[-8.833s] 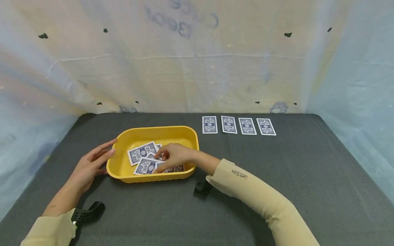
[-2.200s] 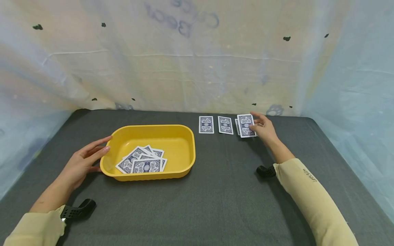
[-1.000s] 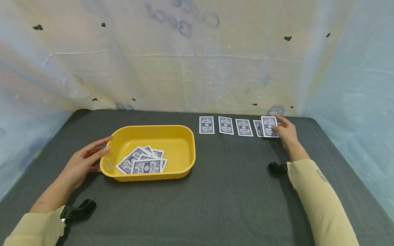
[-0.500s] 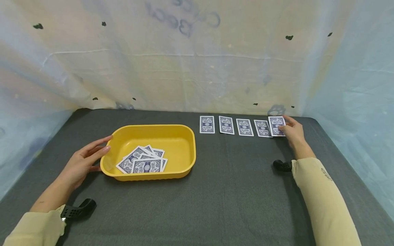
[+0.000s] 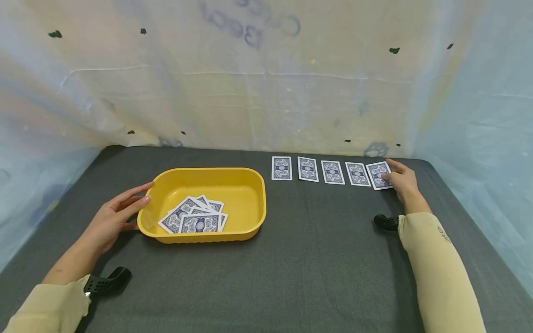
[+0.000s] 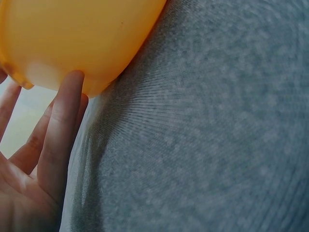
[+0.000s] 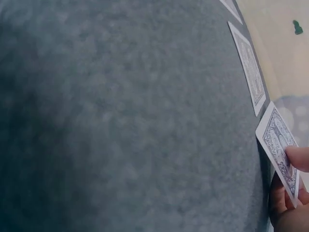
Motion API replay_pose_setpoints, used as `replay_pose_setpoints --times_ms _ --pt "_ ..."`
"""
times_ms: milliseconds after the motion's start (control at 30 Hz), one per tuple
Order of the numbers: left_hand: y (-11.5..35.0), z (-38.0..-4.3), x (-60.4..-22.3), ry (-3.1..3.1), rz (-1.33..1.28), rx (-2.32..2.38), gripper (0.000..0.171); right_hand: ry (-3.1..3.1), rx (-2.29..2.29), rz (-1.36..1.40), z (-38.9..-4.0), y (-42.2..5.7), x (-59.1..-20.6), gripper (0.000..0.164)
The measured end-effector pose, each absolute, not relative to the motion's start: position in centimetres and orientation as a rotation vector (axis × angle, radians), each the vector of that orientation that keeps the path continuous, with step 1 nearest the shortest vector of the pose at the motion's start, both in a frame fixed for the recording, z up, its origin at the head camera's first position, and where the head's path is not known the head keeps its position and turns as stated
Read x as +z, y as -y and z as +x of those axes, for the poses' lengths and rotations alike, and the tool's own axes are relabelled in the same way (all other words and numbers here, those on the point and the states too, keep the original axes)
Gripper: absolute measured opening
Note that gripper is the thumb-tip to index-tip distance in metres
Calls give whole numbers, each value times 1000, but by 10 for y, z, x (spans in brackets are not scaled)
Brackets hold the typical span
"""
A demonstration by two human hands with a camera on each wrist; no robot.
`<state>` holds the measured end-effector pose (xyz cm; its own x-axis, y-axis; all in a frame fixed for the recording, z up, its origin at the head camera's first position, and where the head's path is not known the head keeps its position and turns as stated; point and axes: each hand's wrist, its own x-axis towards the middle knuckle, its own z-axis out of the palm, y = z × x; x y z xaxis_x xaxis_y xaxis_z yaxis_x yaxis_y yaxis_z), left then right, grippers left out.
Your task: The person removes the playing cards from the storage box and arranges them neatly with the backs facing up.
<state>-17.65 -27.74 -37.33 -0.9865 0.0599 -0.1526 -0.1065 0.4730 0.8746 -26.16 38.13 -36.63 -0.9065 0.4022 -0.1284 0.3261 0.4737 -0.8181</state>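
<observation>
At the far right of the row, my right hand (image 5: 404, 181) pinches a blue-backed playing card (image 5: 376, 175). In the right wrist view the thumb (image 7: 298, 158) lies on the back of this tilted card (image 7: 278, 140), with fingers beneath it. The held card's left edge comes close to another face-down card (image 5: 357, 174); three more cards extend leftward in line. My left hand (image 5: 112, 215), fingers extended, touches the left end of a yellow tray (image 5: 245, 225). One fingertip (image 6: 73, 79) lies against the outside of the yellow wall. Several overlapping face-down cards (image 5: 200, 223) lie inside the tray.
A dark grey cloth (image 5: 291, 277) covers the table. Pale plastic sheeting (image 5: 266, 106) hangs along the back edge, just behind the row of cards, and along both sides. A black strap device (image 5: 109, 280) sits at the left wrist, another (image 5: 386, 222) at the right.
My right hand has moved right along the row with the held card, which has come off the fourth card and turned slightly. Earlier it reached into the tray. The left hand stays at the tray.
</observation>
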Motion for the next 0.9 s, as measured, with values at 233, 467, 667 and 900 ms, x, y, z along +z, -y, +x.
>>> replay_pose_setpoints --times_ms 233,467,667,900 --pt "276 -178 -373 -2545 -51 1531 60 2604 1386 -705 -264 -385 -369 62" --pt "277 -176 -373 -2545 -48 1541 58 2742 1288 -683 -266 -389 -368 65" --pt "277 -177 -373 -2551 -50 1526 59 2752 1181 -717 -268 -385 -367 63" --pt "277 -177 -373 -2539 -50 1532 58 2793 1028 -761 -269 -381 -367 59"
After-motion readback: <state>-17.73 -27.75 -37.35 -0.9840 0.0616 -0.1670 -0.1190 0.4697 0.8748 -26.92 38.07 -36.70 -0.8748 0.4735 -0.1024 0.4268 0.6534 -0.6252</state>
